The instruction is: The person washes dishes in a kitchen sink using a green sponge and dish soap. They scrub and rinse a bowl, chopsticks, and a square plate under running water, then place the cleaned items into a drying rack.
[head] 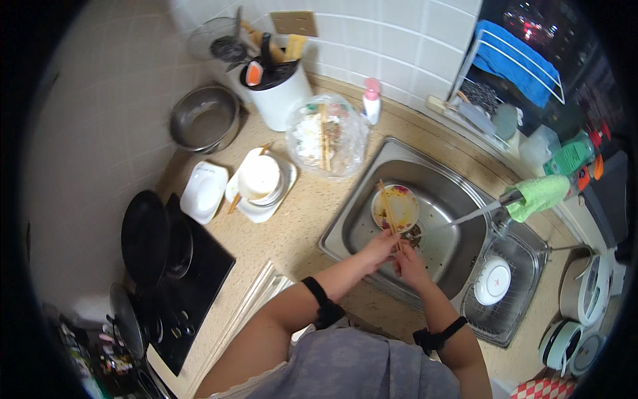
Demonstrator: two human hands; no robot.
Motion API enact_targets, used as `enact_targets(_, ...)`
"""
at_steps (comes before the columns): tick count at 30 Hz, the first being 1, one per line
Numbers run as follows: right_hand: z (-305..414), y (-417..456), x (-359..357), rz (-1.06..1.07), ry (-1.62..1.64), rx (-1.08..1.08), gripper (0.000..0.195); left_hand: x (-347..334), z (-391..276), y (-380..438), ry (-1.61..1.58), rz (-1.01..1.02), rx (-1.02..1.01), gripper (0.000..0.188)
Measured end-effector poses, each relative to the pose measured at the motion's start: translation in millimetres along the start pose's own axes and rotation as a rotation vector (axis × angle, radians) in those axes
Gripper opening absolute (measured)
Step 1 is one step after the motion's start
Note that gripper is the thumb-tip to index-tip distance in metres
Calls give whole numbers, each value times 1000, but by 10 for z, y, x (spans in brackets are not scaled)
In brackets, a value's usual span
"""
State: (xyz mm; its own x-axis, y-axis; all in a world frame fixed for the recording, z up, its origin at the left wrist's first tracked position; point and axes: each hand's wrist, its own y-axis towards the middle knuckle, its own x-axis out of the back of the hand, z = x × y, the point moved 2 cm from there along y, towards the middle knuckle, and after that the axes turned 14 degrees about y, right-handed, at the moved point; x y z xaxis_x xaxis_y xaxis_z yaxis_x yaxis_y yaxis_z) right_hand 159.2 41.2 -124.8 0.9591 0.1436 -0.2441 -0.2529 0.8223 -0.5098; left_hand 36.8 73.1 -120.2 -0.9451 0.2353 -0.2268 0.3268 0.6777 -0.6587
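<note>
My left hand [383, 250] and my right hand [409, 265] meet over the near-left part of the stainless steel sink basin [451, 269]. A pair of wooden chopsticks [387, 207] is gripped at its near end by both hands, its far end reaching over a plate. That plate [404, 209] has a floral rim, bears yellow-brown residue and rests in the basin. Just beside my fingers lies the drain [413, 235] with dark food scraps in it. A stream of water [468, 217] runs from the faucet [510, 197] towards the drain. My fingers partly hide the chopsticks' near ends.
A white bowl [492, 280] sits upside down in the side basin's wire rack. Left of the sink are a plastic bag of food waste [351, 149], stacked bowls [259, 177], a white dish [203, 192] and a metal pot [205, 119]. A green cloth [541, 195] hangs over the faucet.
</note>
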Motion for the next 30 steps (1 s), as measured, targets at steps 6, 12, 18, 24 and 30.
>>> enact_targets(6, 110, -303, -388, 291, 73, -74, 19, 63, -45, -464, -67, -62, -217, 19)
enact_targets(12, 93, -447, -830, 532, -191, 80, 31, 1075, -353, -1344, -51, -676, -526, 13)
enact_targets(18, -68, -439, -741, 493, -306, 92, 29, 3314, -241, -1735, 674, -1383, -343, 21)
enact_targets(24, -73, -389, -683, 352, -306, 10, 26, 3626, -471, -1463, 1014, -1246, -21, 25)
enact_targets(30, -48, -323, -932, 315, -366, 12, 27, 3588, -649, -1239, 1188, -1044, 54, 30)
